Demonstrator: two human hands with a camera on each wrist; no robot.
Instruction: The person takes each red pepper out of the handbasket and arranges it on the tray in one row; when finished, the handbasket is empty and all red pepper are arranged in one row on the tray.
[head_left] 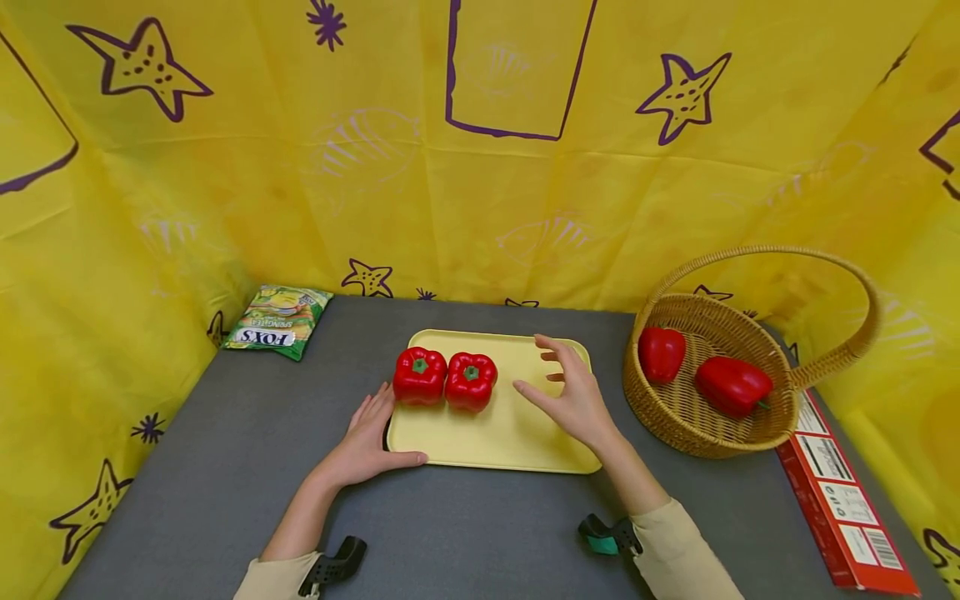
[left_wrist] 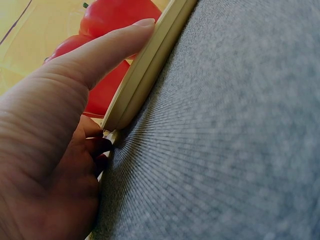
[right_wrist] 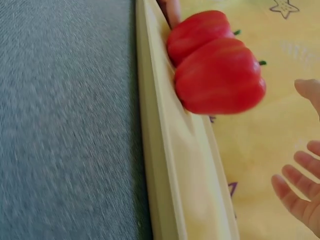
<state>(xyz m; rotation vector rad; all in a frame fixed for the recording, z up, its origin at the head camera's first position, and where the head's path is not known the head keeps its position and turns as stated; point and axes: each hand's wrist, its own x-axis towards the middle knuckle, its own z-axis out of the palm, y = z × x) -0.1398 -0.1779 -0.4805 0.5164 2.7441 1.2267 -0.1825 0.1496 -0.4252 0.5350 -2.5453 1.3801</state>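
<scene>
Two red bell peppers, a left pepper (head_left: 419, 377) and a right pepper (head_left: 471, 382), stand side by side on the left part of a pale yellow tray (head_left: 517, 446), green stems up. My left hand (head_left: 365, 439) holds the tray's near left corner: the thumb (left_wrist: 107, 50) lies over the near rim, the other fingers against the left side. Over the right part of the tray is my right hand (head_left: 573, 400), thumb and fingers spread apart with nothing between them. In the right wrist view, the right hand's fingers (right_wrist: 295, 190) are clear of the peppers.
Right of the tray stands a wicker basket (head_left: 675, 425) with a tall handle, holding two red peppers (head_left: 733, 386). A red and white box (head_left: 843, 500) lies partly behind it at the right edge. A green Fox's packet (head_left: 279, 321) lies at the back left, near the yellow cloth.
</scene>
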